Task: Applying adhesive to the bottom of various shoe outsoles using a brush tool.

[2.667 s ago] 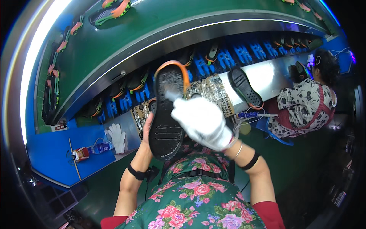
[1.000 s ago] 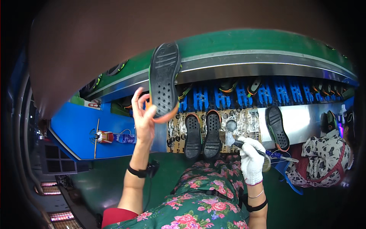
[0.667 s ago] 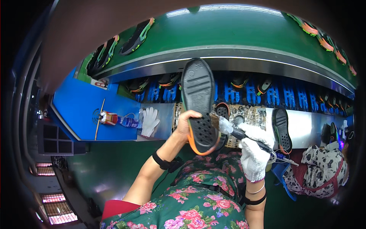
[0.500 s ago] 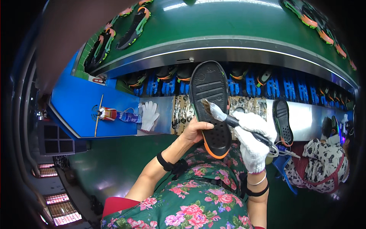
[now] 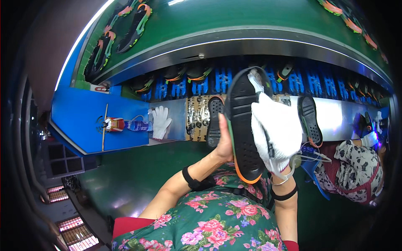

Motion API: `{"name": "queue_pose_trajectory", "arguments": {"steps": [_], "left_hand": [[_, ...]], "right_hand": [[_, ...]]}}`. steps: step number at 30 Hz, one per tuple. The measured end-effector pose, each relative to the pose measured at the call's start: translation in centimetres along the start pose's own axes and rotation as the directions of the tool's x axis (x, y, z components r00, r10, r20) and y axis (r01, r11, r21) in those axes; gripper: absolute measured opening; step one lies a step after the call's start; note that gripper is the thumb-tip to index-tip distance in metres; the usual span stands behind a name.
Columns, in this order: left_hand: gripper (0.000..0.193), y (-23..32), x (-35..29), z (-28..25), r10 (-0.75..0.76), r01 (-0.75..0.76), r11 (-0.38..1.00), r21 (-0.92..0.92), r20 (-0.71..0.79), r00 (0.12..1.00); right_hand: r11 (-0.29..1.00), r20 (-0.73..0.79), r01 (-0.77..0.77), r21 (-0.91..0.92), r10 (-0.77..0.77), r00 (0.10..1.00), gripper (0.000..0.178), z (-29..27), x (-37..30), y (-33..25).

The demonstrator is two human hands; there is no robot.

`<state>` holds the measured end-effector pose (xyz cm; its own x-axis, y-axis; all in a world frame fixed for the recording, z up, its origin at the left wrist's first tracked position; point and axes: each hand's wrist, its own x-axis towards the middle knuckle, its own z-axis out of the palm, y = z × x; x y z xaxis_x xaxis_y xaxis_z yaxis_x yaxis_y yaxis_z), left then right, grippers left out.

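My bare left hand [image 5: 226,143] grips a black shoe sole [image 5: 243,125] by its left edge. The sole stands toe up, with grooves across the front, holes near the heel, a green side edge and an orange heel rim. In a white knit glove, my right hand [image 5: 279,127] is closed around a brush [image 5: 257,83], hiding most of the handle. The brush's pale head reaches the sole's upper right rim near the toe. Beyond my left hand, a second black sole [image 5: 215,119] lies on the bench, and to the right lies another sole [image 5: 310,119].
A white glove [image 5: 160,121], a plastic bottle [image 5: 139,125] and a thin stick [image 5: 104,129] lie on the left. Shoe parts ride on the green belt [image 5: 234,16]; blue racks [image 5: 223,79] line the space beneath. A thin tube [image 5: 293,167] trails by my right wrist. A co-worker [image 5: 356,171] is at right.
The brush has moved from the middle of the sole up to the toe rim. The held sole has shifted right, uncovering the sole on the bench.
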<state>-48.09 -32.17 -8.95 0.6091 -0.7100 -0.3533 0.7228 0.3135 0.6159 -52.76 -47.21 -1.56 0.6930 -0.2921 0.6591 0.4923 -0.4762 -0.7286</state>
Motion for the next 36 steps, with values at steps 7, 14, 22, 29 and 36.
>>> {"name": "queue_pose_trajectory", "arguments": {"steps": [7, 14, 22, 29, 36], "left_hand": [[0.115, 0.2, 0.0, -0.8, 0.020, -0.017, 0.997, -0.076, 0.036, 0.999], [0.112, 0.1, 0.4, -2.4, -0.040, 0.045, 0.993, -0.106, 0.047, 0.998], [0.111, 0.1, 1.5, -5.7, 0.130, -0.053, 0.953, -0.298, 0.246, 0.961], [0.108, 0.0, 1.7, -6.3, 0.135, -0.013, 0.929, -0.371, 0.305, 0.943], [0.119, 1.5, 1.6, -6.5, 0.037, 0.078, 0.871, -0.485, 0.222, 0.974]], "right_hand": [[0.994, 0.040, 0.089, 0.070, -0.092, 0.995, 0.024, 0.0, -1.6, 0.2], [0.997, 0.071, 0.071, 0.027, -0.073, 0.995, 0.023, -0.1, -3.0, 0.0], [0.995, 0.061, 0.010, -0.095, -0.004, 0.998, 0.023, 2.1, -2.0, 0.5], [0.995, 0.083, -0.076, 0.071, 0.070, 0.994, 0.027, 1.3, -2.8, 0.9], [1.000, 0.238, -0.001, 0.028, -0.006, 0.971, 0.034, 2.6, -3.8, 0.6]]}}
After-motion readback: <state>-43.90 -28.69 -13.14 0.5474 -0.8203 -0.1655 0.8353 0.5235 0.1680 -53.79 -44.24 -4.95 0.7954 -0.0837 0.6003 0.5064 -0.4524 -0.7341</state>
